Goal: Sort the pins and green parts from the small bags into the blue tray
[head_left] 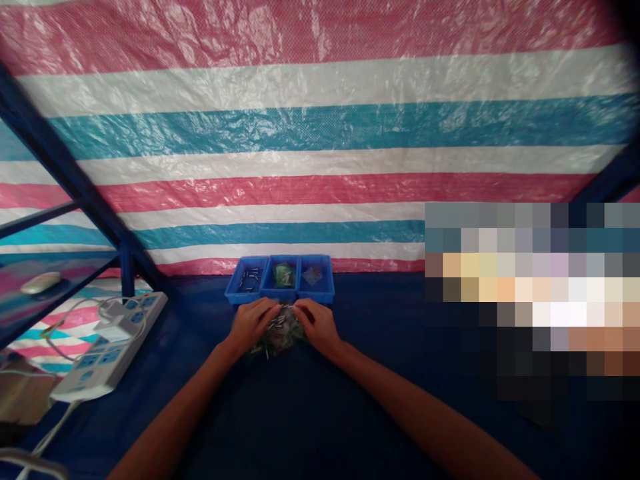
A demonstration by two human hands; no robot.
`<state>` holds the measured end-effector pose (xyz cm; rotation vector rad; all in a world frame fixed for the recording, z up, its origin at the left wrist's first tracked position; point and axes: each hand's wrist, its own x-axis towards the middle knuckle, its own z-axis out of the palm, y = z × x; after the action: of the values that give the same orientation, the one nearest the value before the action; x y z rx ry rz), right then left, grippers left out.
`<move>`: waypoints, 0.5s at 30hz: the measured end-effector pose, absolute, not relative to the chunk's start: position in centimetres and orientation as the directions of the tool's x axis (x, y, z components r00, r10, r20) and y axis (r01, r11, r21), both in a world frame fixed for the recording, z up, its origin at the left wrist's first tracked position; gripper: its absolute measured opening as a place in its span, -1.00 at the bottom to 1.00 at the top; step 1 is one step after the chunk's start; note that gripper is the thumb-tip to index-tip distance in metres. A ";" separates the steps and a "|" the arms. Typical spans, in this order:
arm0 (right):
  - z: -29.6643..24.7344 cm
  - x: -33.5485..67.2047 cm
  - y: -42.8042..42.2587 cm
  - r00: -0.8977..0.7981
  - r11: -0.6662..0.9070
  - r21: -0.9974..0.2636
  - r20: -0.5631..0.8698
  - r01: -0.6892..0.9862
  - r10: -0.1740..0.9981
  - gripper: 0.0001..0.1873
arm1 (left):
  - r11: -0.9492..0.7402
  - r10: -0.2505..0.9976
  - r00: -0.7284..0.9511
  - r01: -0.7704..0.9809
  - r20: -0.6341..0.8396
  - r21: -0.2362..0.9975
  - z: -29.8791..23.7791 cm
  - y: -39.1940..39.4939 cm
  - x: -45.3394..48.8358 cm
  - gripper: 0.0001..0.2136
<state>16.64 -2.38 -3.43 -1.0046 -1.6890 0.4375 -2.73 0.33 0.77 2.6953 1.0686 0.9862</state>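
Observation:
A clear plastic bag (pixel 283 333) with small metal pin-like pieces and some green in it lies on the dark blue table (pixel 390 313). My left hand (pixel 251 325) pinches its far edge from the left, and my right hand (pixel 320 325) pinches it from the right, the fingertips of both close together. Just beyond my hands stand three joined blue bins. In the left bin (pixel 232 293) lie thin metal pieces. A greenish plastic packet (pixel 284 274) fills part of the middle bin, and a small clear packet (pixel 312 275) with reddish bits lies in the right one.
At the left lies a white power strip (pixel 90 387) with a plugged-in adapter and cables. A blue metal frame (pixel 95 200) slants up on that side. Behind the table hangs a striped plastic sheet (pixel 320 127). The right side is blurred into blocks.

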 end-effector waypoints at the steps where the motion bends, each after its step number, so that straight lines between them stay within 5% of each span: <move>1: -3.4 16.6 -2.4 -0.074 0.581 -0.709 0.607 0.400 0.791 -0.77 | -0.754 0.639 0.548 0.588 0.540 0.295 0.8 0.3 -2.7 -0.78; 15: -3.4 16.7 -2.5 -0.103 0.617 -0.668 0.639 0.417 0.762 -0.73 | -0.741 0.650 0.521 0.597 0.553 0.308 0.4 0.3 -2.7 -0.80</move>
<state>16.72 -2.46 -3.39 -0.9699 -1.7282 0.3872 -2.68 0.29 0.36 2.6694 1.0964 1.0229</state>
